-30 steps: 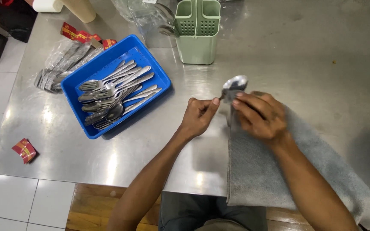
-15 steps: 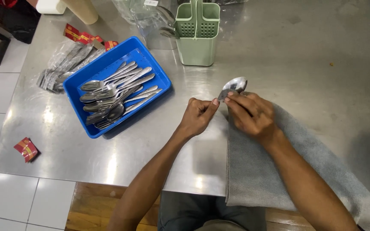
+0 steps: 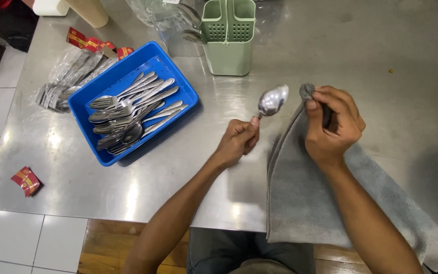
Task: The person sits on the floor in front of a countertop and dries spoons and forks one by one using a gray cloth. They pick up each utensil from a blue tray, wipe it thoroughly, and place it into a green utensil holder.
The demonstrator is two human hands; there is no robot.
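While the left hand (image 3: 238, 141) pinches one spoon (image 3: 272, 100) by its handle, bowl up over the counter (image 3: 178, 177), the right hand (image 3: 333, 124) grips a bunched corner of the one grey cloth (image 3: 305, 203) just beside it. Step judged: wiping; the cloth must meet the bowl. One blue tray (image 3: 176, 76), many pieces, uncountable; one green caddy (image 3: 228, 38).

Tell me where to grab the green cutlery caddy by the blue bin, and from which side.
Grip the green caddy by the raised handle in the centre divider between its two compartments, coming straight down from above. It stands upright with its open top facing up, and the handle rises above the rims, so fingers can likely close around it. The blue bin and clear container crowd its left side.
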